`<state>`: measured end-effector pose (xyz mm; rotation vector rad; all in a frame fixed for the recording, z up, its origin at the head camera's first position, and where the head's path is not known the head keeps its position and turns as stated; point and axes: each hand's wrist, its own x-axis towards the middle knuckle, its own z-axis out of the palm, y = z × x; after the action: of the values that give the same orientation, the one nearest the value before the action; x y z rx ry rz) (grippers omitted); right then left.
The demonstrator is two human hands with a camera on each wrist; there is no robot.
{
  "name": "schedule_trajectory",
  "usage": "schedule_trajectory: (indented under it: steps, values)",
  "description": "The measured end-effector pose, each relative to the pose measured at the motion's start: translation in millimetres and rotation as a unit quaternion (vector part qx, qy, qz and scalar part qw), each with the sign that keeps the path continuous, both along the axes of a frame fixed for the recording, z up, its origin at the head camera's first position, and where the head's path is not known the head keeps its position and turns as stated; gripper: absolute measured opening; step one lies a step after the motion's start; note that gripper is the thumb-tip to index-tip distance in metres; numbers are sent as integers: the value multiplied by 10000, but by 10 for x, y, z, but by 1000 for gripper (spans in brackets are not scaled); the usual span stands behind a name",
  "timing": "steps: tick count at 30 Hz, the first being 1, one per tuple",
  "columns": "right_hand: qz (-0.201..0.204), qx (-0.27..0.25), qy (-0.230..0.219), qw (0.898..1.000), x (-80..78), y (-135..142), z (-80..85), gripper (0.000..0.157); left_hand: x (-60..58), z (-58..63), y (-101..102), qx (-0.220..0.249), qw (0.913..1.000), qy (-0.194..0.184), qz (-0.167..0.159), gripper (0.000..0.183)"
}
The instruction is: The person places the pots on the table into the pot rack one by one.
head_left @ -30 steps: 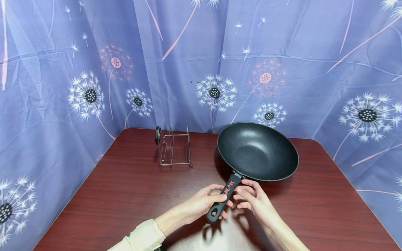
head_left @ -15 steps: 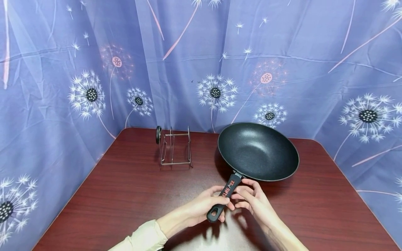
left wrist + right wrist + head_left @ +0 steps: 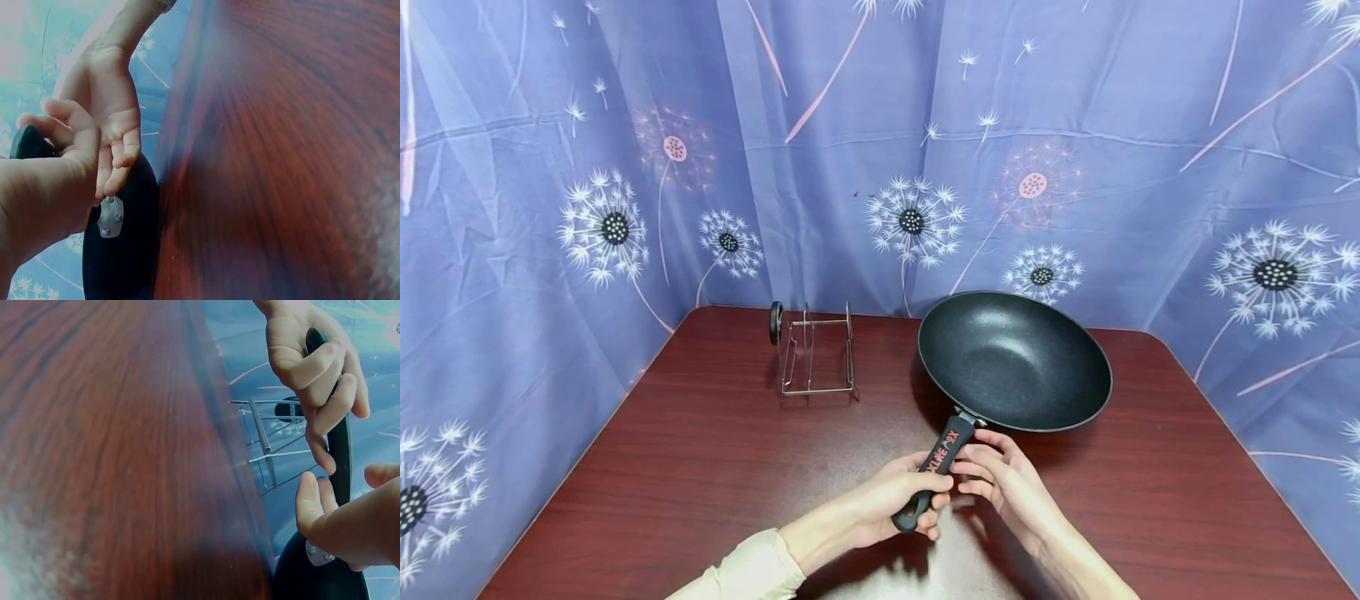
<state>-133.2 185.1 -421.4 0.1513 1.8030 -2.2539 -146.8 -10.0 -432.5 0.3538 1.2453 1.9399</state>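
Your left forearm (image 3: 823, 529) angles up from the bottom edge of the frame, left of centre, a pale sleeve (image 3: 758, 567) ending short of the wrist. Your left hand (image 3: 898, 498), low and just right of centre, is closed in a grip, its thumb laid across the top and its fingers (image 3: 929, 521) curled underneath. Your bare right forearm (image 3: 1067, 546) slants in from the bottom, farther right. Your right hand (image 3: 1011, 483) sits close beside the left, palm turned inward, fingers softly bent and relaxed. Seen from your left wrist, that right hand hangs from the upper left, palm exposed, fingers pointing down.
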Motion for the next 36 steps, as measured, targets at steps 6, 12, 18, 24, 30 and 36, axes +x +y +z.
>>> schedule_trajectory:
  steps: [6,12,18,24,30,36]
  values:
    - [48,-28,-86,9999,-13,-24,-19,58,-1,-4,9,2,10000,-58,3,40]
    - [19,74,-94,9999,-52,-70,-21,63,7,-12,20,-75,9999,56,65,38]
    - [122,99,-11,9999,-102,-108,-28,60,25,-28,34,-186,9996,180,107,44]
    - [227,77,34,9997,-138,-134,-41,57,43,-36,55,-258,9993,209,163,42]
    - [284,68,62,9996,-148,-138,-39,56,56,-28,64,-197,9995,159,190,42]
    - [283,-15,84,9996,-155,-147,-40,55,59,-29,68,-114,9995,181,235,38]
